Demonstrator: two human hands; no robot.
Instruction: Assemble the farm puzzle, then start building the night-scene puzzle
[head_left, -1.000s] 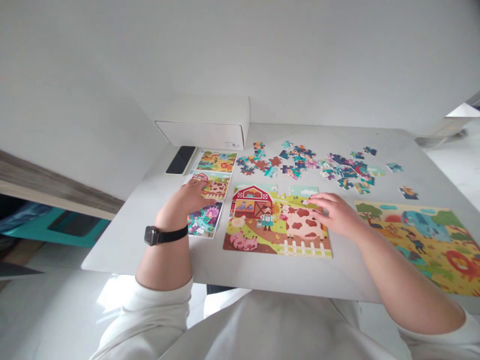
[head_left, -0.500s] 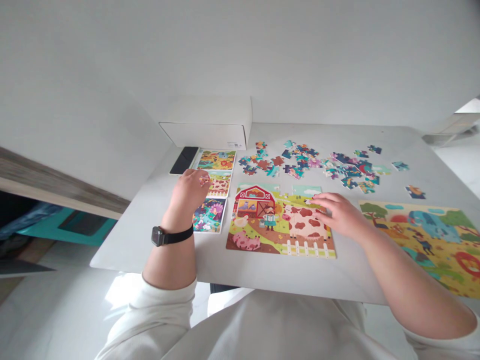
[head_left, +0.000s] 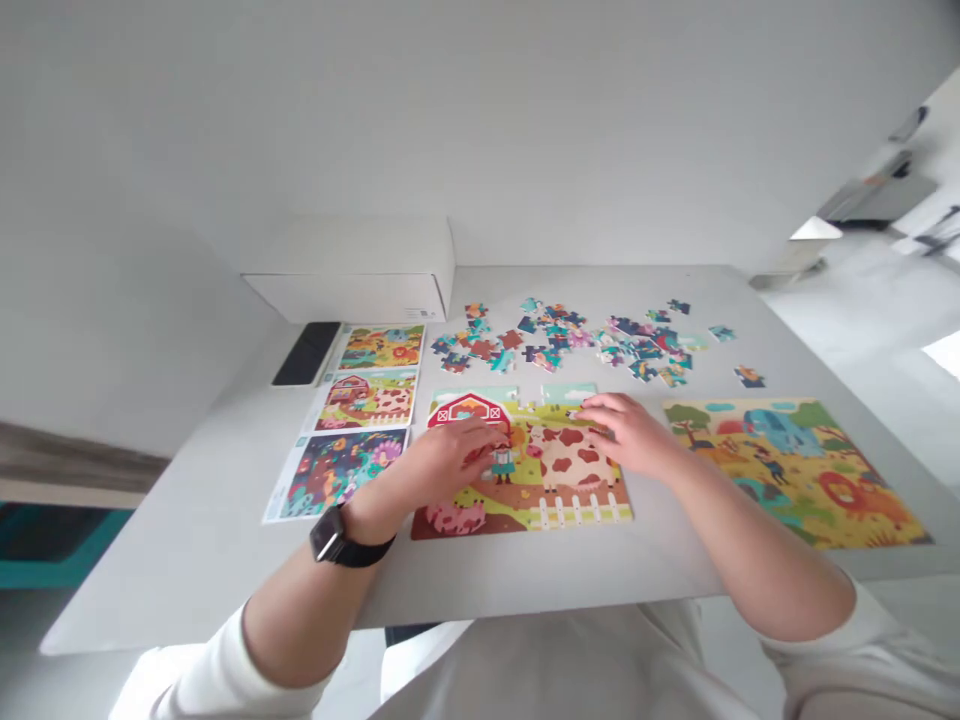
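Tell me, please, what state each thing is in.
Colourful cardboard farm puzzle: mostly assembled, gap at top
Yellow rectangular safari puzzle: assembled
Small multicoloured cardboard pieces: scattered
Printed picture sheet: flat, face up
Black rectangular phone: screen dark
White rectangular cardboard box: shut
Black wristwatch: worn
Left hand: half curled
Right hand: fingers parted

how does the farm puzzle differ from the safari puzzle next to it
The farm puzzle shows a barn and cow; the safari puzzle shows an elephant and lion.
The farm puzzle has a gap in its top edge, while the safari puzzle shows none along its own.
Both are cartoon animal scenes lying flat on the table.
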